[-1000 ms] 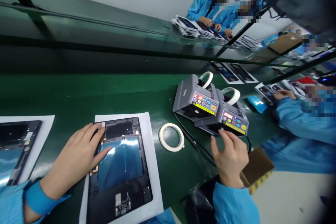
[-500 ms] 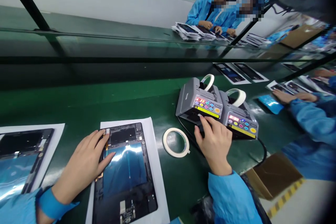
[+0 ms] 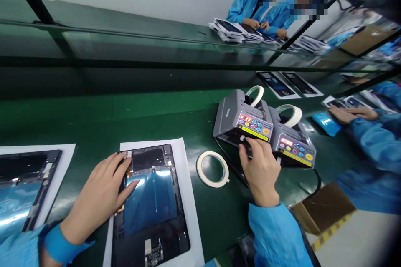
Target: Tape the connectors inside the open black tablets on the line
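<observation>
My left hand [image 3: 102, 190] lies over the left edge of an opened tablet [image 3: 153, 194], fingers stretched and thumb apart. Its fingertips touch the top left corner, by a small light-coloured piece and a gold flex strip. The tablet's inside shows a shiny blue film and a circuit board, and white paper [image 3: 189, 208] lies beneath it. At the front of the left grey tape dispenser [image 3: 233, 112] is my right hand [image 3: 261, 169], index finger and thumb apart. A short white tape end [image 3: 242, 138] sticks out by the index fingertip; whether they touch, I cannot tell.
A second tape dispenser [image 3: 294, 142] stands against the first. A loose tape roll [image 3: 226, 174] lies between tablet and dispensers. Another opened tablet [image 3: 28, 187] is at left. Co-workers' hands [image 3: 354, 112] are at right, above a cardboard box [image 3: 322, 210]. A shelf [image 3: 131, 46] crosses behind.
The view has shifted slightly. My right hand has turned a little at the dispenser mouth, and a white tape end at the second dispenser now shows beside it. My left hand stays on the tablet.
</observation>
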The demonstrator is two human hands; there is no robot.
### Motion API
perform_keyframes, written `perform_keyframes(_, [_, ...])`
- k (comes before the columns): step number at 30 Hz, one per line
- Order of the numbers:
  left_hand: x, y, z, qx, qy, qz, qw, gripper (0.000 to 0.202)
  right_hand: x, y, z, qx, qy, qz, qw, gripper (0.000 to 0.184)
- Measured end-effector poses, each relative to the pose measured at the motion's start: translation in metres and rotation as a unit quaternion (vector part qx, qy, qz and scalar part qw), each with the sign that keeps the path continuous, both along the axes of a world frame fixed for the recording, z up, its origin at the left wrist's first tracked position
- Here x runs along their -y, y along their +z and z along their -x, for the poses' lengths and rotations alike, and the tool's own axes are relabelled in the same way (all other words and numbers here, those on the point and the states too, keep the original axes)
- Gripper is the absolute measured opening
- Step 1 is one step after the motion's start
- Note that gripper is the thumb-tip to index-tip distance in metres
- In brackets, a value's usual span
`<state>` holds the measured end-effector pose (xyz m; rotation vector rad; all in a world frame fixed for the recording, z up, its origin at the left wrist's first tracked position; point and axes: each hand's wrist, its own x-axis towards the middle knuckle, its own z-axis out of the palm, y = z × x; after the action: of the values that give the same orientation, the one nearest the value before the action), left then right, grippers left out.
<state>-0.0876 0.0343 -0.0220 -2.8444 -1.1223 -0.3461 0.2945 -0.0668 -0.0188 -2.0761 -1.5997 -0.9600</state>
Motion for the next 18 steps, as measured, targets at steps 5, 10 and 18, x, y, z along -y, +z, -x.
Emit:
perform_keyframes(5, [0.001, 0.0, 0.0, -0.003, 0.006, 0.023, 1.0, 0.061, -0.005, 0.001, -0.004, 0.014, -0.006, 0.001, 1.0, 0.018])
perform_keyframes(10, [0.002, 0.002, 0.0, 0.007, 0.015, 0.044, 0.999, 0.058, 0.001, 0.008, -0.004, -0.012, 0.006, 0.013, 1.0, 0.016])
perform_keyframes(18, [0.017, 0.027, -0.022, -0.048, 0.006, 0.03, 0.998, 0.037, -0.016, 0.029, 0.075, -0.169, 0.354, 0.188, 0.9, 0.011])
